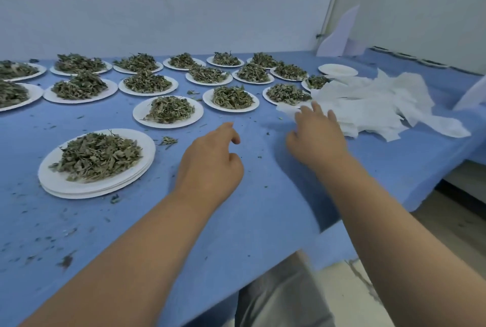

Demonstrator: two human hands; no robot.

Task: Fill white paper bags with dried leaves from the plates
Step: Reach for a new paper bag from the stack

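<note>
The right hand is reaching with straight fingers to the nearest of the white paper bags, which are lying heaped by the right edge of the surface. The left hand is hovering loosely curled, holding nothing. Plates of dried leaves are sitting out to the far edge.

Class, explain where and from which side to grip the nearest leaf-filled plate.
Probably the nearest plate by its bare right rim, from the right, beside the left hand: leaves are heaped centrally, leaving that edge free. It tops a stack; pinch that plate alone.
</note>
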